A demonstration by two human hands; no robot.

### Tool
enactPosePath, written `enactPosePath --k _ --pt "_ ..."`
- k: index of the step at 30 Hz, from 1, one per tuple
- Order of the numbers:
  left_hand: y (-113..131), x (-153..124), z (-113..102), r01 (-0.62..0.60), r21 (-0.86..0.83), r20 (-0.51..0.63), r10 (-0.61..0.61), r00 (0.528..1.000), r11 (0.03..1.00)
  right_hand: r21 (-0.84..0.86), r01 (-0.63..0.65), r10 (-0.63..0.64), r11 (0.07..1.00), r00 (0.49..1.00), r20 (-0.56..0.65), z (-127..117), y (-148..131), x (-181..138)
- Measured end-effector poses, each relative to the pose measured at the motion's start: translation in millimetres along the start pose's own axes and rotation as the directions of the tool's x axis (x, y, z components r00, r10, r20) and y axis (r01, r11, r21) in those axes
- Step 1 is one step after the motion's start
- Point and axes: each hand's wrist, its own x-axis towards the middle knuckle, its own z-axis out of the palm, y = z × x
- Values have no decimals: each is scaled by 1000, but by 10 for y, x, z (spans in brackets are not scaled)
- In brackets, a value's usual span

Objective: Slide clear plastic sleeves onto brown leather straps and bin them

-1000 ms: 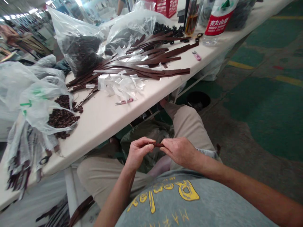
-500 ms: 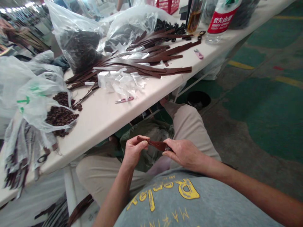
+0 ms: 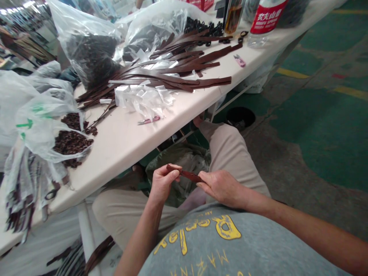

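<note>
Between my two hands, above my lap, stretches a brown leather strap [image 3: 191, 176]. My left hand [image 3: 164, 182] pinches its left end between thumb and fingers, with a short tip sticking out past the grip. The strap's right part disappears into my right hand [image 3: 220, 187], whose fingers are closed round it. On the white table [image 3: 120, 142] ahead lies a heap of similar brown straps [image 3: 178, 72]. Crumpled white wrappers [image 3: 143, 99] lie in front of that heap. Pink-handled thread snips [image 3: 148, 120] rest close to the near table edge.
More pink snips [image 3: 239, 60] and a red-labelled water bottle [image 3: 266, 21] are farther right. Plastic bags with dark pieces [image 3: 89, 50] stand at the back left. Brown scraps [image 3: 71, 142] spill from a bag at left. Wrapped straps [image 3: 23, 191] hang over the table edge.
My right hand's fingers have shifted slightly on the strap, and less of the strap's right end shows. My left hand keeps its pinch. The view has moved slightly.
</note>
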Motion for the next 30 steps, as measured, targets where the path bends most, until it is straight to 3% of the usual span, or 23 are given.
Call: enactPosePath --k 9,20,24,27,30 --pt "-100 -73 156 -7 66 258 -11 966 998 92 78 -78 993 997 -7 19 3 61" --pt "-133 -41 109 -50 97 156 34 987 994 89 -49 41 995 995 90 -40 44 58" --pt "-122 -56 193 -59 130 219 29 975 990 24 -49 47 999 996 78 51 52 55" --pt "-152 -47 238 -40 105 232 15 973 994 63 -40 40 997 999 9 48 51 84" --pt "-208 -1 222 -9 35 130 4 992 999 117 50 -20 992 970 -244 -39 65 62"
